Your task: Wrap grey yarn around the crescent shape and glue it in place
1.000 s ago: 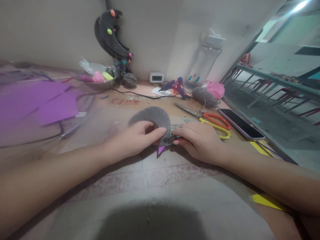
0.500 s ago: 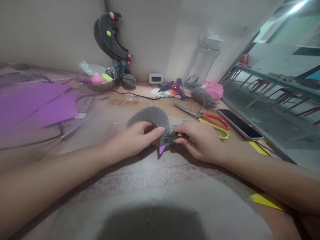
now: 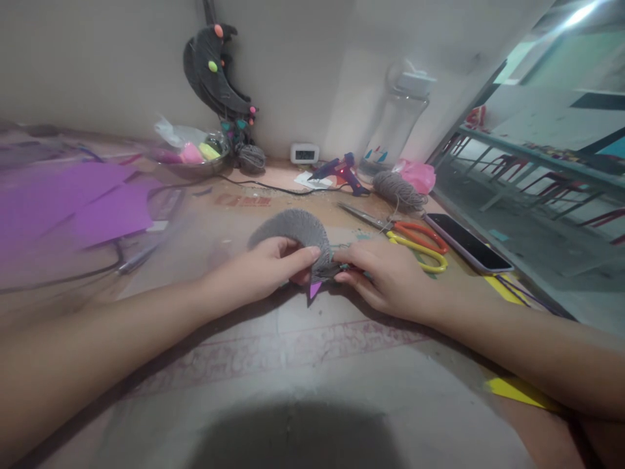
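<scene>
A crescent shape wrapped in grey yarn (image 3: 297, 225) rests low over the table, with a bare purple tip (image 3: 315, 288) sticking out at its near end. Around its lower part, my left hand (image 3: 278, 264) is closed, the thumb pressed on top of the yarn. To the right, the fingers of my right hand (image 3: 381, 273) pinch grey yarn (image 3: 332, 266) close against the crescent's edge. The fingertips partly hide that yarn.
Behind my right hand lie scissors (image 3: 420, 238), a phone (image 3: 469, 241) and a grey yarn skein (image 3: 398, 189). A glue gun (image 3: 344, 172), clock (image 3: 305, 154) and bottle (image 3: 398, 124) stand farther back. Purple sheets (image 3: 97, 202) and a bowl (image 3: 195, 167) occupy the left; a decorated dark crescent (image 3: 209, 71) hangs above.
My right hand has shifted slightly left, its fingertips closer to the crescent. Less of the purple tip shows. My left hand keeps its hold nearly in place.
</scene>
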A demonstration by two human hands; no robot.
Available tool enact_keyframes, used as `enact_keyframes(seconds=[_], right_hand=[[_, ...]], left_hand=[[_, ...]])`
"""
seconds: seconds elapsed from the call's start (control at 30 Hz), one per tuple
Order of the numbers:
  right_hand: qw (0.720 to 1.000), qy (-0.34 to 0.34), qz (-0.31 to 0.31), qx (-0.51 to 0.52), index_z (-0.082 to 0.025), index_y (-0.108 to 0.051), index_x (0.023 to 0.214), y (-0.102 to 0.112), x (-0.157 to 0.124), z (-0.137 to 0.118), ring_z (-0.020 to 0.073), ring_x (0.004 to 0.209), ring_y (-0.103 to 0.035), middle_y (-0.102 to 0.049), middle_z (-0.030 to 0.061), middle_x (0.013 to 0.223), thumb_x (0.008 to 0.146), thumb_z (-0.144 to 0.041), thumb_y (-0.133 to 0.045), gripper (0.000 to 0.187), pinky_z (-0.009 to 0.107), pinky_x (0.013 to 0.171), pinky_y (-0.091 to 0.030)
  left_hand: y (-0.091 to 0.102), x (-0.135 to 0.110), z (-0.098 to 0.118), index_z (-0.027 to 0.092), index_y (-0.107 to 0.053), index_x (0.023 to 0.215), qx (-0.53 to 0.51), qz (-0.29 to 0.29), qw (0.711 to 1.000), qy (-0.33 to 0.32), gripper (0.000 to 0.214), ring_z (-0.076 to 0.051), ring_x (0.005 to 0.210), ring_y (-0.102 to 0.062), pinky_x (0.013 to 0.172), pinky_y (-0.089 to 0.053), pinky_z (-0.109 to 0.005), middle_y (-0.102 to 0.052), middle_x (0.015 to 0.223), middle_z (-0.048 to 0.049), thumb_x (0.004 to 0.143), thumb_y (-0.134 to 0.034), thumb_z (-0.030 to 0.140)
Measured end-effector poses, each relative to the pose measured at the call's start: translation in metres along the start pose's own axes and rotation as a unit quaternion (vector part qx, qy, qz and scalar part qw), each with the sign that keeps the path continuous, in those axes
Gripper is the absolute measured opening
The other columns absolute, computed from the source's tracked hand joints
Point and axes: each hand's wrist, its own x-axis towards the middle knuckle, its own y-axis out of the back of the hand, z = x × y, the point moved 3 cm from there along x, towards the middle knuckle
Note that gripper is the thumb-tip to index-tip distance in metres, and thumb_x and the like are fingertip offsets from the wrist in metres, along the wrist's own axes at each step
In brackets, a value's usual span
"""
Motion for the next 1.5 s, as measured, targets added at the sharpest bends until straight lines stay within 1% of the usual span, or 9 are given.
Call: enact_keyframes(seconds=[0.13,0.3,0.47,0.63,0.73,0.93,1.1,1.37,1.5], right_hand=[[1.0,0.006,0.009,-0.01,-0.014,-0.064,0.102,-0.0011,0.0009,0.0009,0.0162,0.069,-0.056,-0.066,0.0057,0.078,0.099,-0.032,-0.044,0.027,0.026,0.063,-0.035],[0.999,0.017,0.022,-0.025,-0.014,-0.066,0.098,-0.0012,0.0024,0.0009,0.0155,0.065,-0.056,-0.065,0.0048,0.074,0.099,-0.03,-0.045,0.026,0.026,0.06,-0.034],[0.999,0.02,0.034,-0.026,-0.013,-0.066,0.094,-0.001,0.0029,0.0005,0.0158,0.064,-0.058,-0.066,0.0049,0.072,0.099,-0.029,-0.045,0.026,0.026,0.059,-0.036],[1.0,0.0,0.027,0.013,-0.013,-0.064,0.098,-0.001,-0.0006,0.0028,0.016,0.068,-0.059,-0.068,0.0056,0.078,0.099,-0.031,-0.045,0.027,0.025,0.062,-0.037],[0.999,-0.011,0.031,0.028,-0.013,-0.063,0.1,0.0,-0.0026,0.0042,0.0159,0.069,-0.059,-0.068,0.0057,0.081,0.097,-0.033,-0.047,0.026,0.025,0.063,-0.038],[1.0,-0.005,0.019,0.017,-0.012,-0.064,0.102,-0.0003,-0.002,0.0031,0.0162,0.07,-0.058,-0.067,0.0061,0.081,0.097,-0.034,-0.047,0.028,0.026,0.063,-0.036],[1.0,0.007,0.02,-0.011,-0.012,-0.065,0.1,-0.0002,-0.0013,0.0025,0.0166,0.067,-0.057,-0.066,0.0059,0.077,0.099,-0.035,-0.044,0.031,0.027,0.06,-0.034],[0.998,0.026,0.038,-0.034,-0.013,-0.065,0.098,0.0011,-0.0015,0.0024,0.0164,0.065,-0.056,-0.065,0.0051,0.075,0.098,-0.032,-0.046,0.027,0.027,0.059,-0.034],[0.998,0.027,0.036,-0.033,-0.014,-0.065,0.097,0.0008,-0.0011,0.0019,0.0161,0.065,-0.056,-0.064,0.0045,0.074,0.098,-0.031,-0.045,0.026,0.027,0.059,-0.034]], left_hand=[[0.0001,0.0006,0.0007,0.018,-0.06,0.064,-0.016,-0.011,1.0,0.016,0.04,-0.011,0.054,-0.048,0.054,-0.036,-0.025,-0.059,0.06,0.002,0.089,-0.053,0.049],[0.0005,0.0014,0.0014,0.018,-0.06,0.065,-0.008,-0.016,1.0,0.021,0.039,-0.011,0.053,-0.048,0.053,-0.035,-0.024,-0.059,0.06,0.0019,0.089,-0.053,0.048],[0.0004,0.0017,0.0005,0.018,-0.06,0.066,-0.017,-0.023,0.999,0.019,0.039,-0.01,0.055,-0.049,0.056,-0.037,-0.024,-0.059,0.062,0.0023,0.088,-0.053,0.049],[-0.0005,0.0029,-0.0012,0.017,-0.061,0.067,-0.039,-0.026,0.999,-0.001,0.038,-0.011,0.06,-0.052,0.062,-0.04,-0.024,-0.06,0.064,0.0016,0.09,-0.053,0.047],[0.0,0.0026,-0.0014,0.017,-0.061,0.066,-0.034,-0.02,0.999,-0.002,0.039,-0.012,0.06,-0.052,0.062,-0.04,-0.025,-0.061,0.065,0.0007,0.09,-0.052,0.048],[0.001,0.0022,-0.0001,0.017,-0.062,0.067,-0.01,-0.019,1.0,-0.011,0.041,-0.012,0.06,-0.053,0.061,-0.04,-0.025,-0.062,0.066,0.0006,0.09,-0.051,0.049],[-0.0004,0.0037,-0.0003,0.017,-0.061,0.066,-0.034,-0.024,0.999,-0.001,0.038,-0.011,0.059,-0.053,0.062,-0.041,-0.024,-0.061,0.064,0.0016,0.09,-0.052,0.046],[-0.0006,0.0047,-0.0023,0.017,-0.062,0.066,-0.083,-0.037,0.996,-0.003,0.037,-0.01,0.061,-0.054,0.065,-0.043,-0.024,-0.061,0.064,0.002,0.089,-0.054,0.045],[-0.0007,0.0048,-0.0024,0.017,-0.061,0.066,-0.078,-0.038,0.996,-0.002,0.037,-0.01,0.061,-0.054,0.065,-0.042,-0.023,-0.062,0.064,0.002,0.088,-0.055,0.046]])
